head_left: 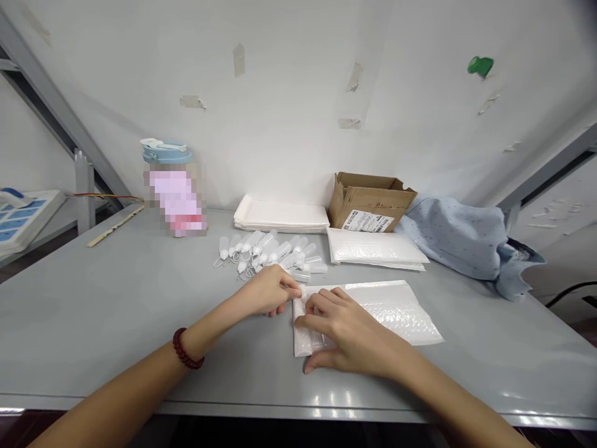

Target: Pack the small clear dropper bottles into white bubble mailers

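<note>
A white bubble mailer (396, 311) lies flat on the grey table, its left end under my hands. My left hand (273, 289), with a dark red bead bracelet on the wrist, pinches at the mailer's upper left corner, where a small clear piece shows by the fingertips. My right hand (338, 326) rests over the mailer's left part with fingers apart and bent, the thumb at its lower edge. Just beyond my left hand lies a pile of small clear bottles (280, 250) with white caps and loops.
Behind the bottles is a stack of white mailers (280, 214). More mailers (377, 247) lie before an open cardboard box (368, 199). Light blue cloth (457, 239) is at the right. A blue-lidded container (166, 152) and a ruler-like strip (114, 226) are at the left.
</note>
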{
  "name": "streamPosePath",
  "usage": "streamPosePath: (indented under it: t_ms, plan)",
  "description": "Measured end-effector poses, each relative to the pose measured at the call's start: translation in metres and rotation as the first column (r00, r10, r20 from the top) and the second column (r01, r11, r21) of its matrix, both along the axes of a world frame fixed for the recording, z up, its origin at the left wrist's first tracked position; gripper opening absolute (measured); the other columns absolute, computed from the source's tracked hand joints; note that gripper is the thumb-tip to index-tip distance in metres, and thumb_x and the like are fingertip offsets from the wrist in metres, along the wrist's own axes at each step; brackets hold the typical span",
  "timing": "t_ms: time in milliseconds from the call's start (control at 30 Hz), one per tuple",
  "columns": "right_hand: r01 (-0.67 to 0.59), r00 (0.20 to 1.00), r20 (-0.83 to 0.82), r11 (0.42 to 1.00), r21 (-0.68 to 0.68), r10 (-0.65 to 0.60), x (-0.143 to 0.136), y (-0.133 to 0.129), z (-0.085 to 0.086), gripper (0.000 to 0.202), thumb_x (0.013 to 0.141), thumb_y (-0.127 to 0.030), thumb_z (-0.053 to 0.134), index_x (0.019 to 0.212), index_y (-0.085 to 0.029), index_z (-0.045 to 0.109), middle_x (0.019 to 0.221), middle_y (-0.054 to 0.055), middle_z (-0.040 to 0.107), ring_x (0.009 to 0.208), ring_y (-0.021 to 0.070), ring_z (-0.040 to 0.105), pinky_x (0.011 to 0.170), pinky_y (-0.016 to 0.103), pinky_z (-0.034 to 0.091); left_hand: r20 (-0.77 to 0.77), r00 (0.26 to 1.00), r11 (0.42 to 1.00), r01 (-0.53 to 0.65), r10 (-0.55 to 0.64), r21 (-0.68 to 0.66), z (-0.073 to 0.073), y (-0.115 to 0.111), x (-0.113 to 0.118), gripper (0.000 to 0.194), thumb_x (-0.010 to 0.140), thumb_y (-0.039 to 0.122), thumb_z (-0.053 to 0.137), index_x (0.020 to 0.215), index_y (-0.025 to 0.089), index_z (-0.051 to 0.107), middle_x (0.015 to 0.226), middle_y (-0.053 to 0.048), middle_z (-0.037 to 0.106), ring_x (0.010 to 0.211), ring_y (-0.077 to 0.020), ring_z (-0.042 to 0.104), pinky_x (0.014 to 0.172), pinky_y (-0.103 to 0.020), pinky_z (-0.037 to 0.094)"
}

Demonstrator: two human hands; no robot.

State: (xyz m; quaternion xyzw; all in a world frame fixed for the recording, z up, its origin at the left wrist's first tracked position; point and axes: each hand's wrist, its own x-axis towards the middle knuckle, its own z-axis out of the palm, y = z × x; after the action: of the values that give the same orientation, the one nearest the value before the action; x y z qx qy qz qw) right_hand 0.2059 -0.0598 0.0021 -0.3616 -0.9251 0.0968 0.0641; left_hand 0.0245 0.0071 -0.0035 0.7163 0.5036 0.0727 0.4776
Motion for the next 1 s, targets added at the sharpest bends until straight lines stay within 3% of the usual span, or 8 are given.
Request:
streamPosePath:
  t_ms: [233,467,600,733,833,933,1000]
  plan:
    - [0.031,1.000,0.003,0.997,-0.066,-0.031,0.001,-0.008,0.004,0.027,0.082,-0.036,0.059,0.107,-0.024,0.058,0.100,0.005,0.054,0.093,0.0212,0.049,0.081,0.035,0.037,-0.001,1.000,0.990,-0.017,0.017,0.137,-0.009,0.000,0.001,0.023,0.073,0.027,0.053,0.076,0.016,0.073,0.038,0.004,0.048,0.038,-0.0101,0.046,0.041,-0.018,0.035]
    - [0.049,0.999,0.022,0.997,-0.067,-0.047,-0.003,-0.013,0.002,0.026,0.076,-0.016,0.053,0.101,-0.023,0.058,0.103,0.006,0.055,0.092,0.0228,0.048,0.081,0.038,0.039,-0.015,0.998,0.989,-0.058,0.061,0.137,-0.003,-0.002,-0.001,0.023,0.071,0.026,0.056,0.079,0.015,0.074,0.037,0.003,0.047,0.037,-0.0100,0.043,0.039,-0.018,0.033]
    - [0.038,0.999,0.026,0.993,0.114,-0.042,-0.007,-0.015,-0.009,0.033,0.065,-0.010,0.055,0.097,-0.020,0.058,0.100,0.007,0.057,0.087,0.0233,0.049,0.077,0.037,0.040,-0.003,0.999,0.986,-0.052,0.053,0.160,-0.002,-0.006,0.001,0.023,0.071,0.027,0.055,0.078,0.015,0.074,0.037,0.003,0.047,0.039,-0.0105,0.044,0.040,-0.019,0.032]
    - [-0.007,0.999,-0.042,0.947,0.322,0.021,-0.007,-0.011,-0.018,0.024,0.068,-0.004,0.049,0.085,-0.017,0.060,0.084,0.006,0.060,0.072,0.0186,0.049,0.069,0.032,0.039,0.022,0.999,0.988,-0.031,0.028,0.148,-0.004,-0.006,0.001,0.024,0.073,0.025,0.052,0.079,0.013,0.073,0.040,0.003,0.048,0.041,-0.0106,0.045,0.041,-0.019,0.033]
    - [0.000,0.986,-0.148,0.901,0.434,0.071,-0.002,-0.006,-0.018,0.030,0.069,0.004,0.040,0.080,-0.016,0.059,0.072,0.004,0.058,0.067,0.0167,0.048,0.068,0.030,0.037,0.078,0.995,0.997,0.059,-0.063,0.042,-0.004,0.000,-0.006,0.024,0.075,0.024,0.052,0.084,0.013,0.071,0.048,0.001,0.053,0.043,-0.0110,0.050,0.044,-0.020,0.040]
    - [0.066,0.977,-0.203,0.833,0.549,0.057,0.005,-0.001,-0.012,0.037,0.070,0.008,0.034,0.082,-0.015,0.060,0.067,0.004,0.057,0.065,0.0163,0.048,0.071,0.032,0.037,0.214,0.942,0.957,0.279,-0.257,-0.079,-0.002,0.006,-0.017,0.030,0.073,0.017,0.054,0.101,0.016,0.066,0.062,0.001,0.058,0.050,-0.0104,0.055,0.052,-0.021,0.046]
    - [0.119,0.978,-0.210,0.795,0.595,0.011,0.009,0.001,-0.006,0.039,0.071,0.010,0.033,0.085,-0.014,0.060,0.064,0.003,0.056,0.062,0.0155,0.048,0.074,0.033,0.036,0.231,0.903,0.927,0.376,-0.363,-0.012,0.000,0.005,-0.019,0.038,0.072,0.017,0.059,0.110,0.019,0.062,0.068,0.002,0.059,0.055,-0.0105,0.055,0.056,-0.022,0.046]
